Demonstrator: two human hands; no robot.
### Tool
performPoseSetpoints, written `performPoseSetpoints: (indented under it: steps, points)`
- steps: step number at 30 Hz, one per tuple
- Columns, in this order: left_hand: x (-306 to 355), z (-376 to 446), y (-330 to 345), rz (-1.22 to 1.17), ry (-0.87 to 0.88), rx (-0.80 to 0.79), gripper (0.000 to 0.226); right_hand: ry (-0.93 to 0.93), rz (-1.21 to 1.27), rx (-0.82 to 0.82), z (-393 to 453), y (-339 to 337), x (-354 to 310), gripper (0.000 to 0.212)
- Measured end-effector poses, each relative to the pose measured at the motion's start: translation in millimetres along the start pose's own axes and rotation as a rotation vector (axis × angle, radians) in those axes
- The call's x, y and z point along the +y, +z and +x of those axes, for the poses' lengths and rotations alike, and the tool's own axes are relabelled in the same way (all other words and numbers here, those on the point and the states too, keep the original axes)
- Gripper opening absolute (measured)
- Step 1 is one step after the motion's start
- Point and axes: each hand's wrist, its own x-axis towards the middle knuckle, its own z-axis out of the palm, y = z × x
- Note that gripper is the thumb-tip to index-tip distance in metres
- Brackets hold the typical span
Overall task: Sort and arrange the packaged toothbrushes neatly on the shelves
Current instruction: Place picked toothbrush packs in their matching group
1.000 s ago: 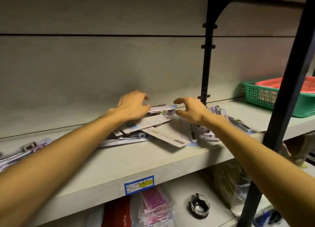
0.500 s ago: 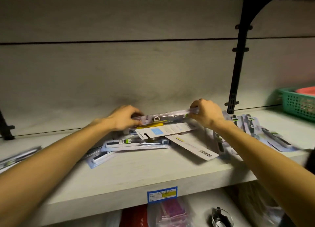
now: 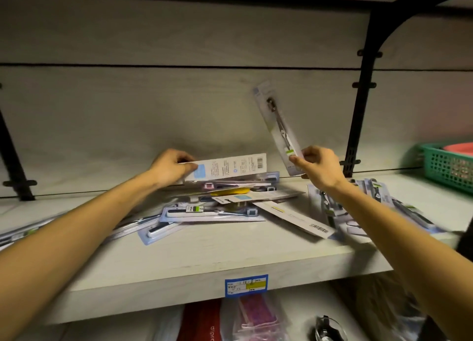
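Observation:
A loose pile of packaged toothbrushes (image 3: 217, 210) lies across the middle of the pale wooden shelf (image 3: 204, 258). My left hand (image 3: 170, 167) grips one end of a white-backed pack (image 3: 230, 166), held on edge with its barcode side toward me, just above the pile at the back wall. My right hand (image 3: 317, 166) pinches the lower end of a clear-fronted toothbrush pack (image 3: 277, 125), which stands tilted up and to the left, clear of the shelf. More packs (image 3: 358, 207) lie spread under my right forearm.
A green mesh basket (image 3: 445, 166) with a red one inside stands at the far right. Black shelf brackets (image 3: 358, 97) rise at the back right and left. A few packs (image 3: 15, 233) lie at the left edge. Bagged goods fill the shelf below.
Each hand has lifted a pack out of the pile: the left raised the white-backed one on edge, the right swung a clear pack upright. The camera moved closer and to the left.

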Motion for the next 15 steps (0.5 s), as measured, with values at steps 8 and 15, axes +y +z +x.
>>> performPoseSetpoints:
  steps: [8,15]
  points:
    - [-3.6,-11.6,-13.0,-0.281,-0.223,0.076,0.018,-0.025,0.190,-0.048,1.1,27.5,-17.1,0.021]
    - [-11.8,-31.4,-26.0,-0.800,-0.397,-0.307,0.058,-0.010,0.307,-0.164,-8.6,51.3,-40.7,0.020]
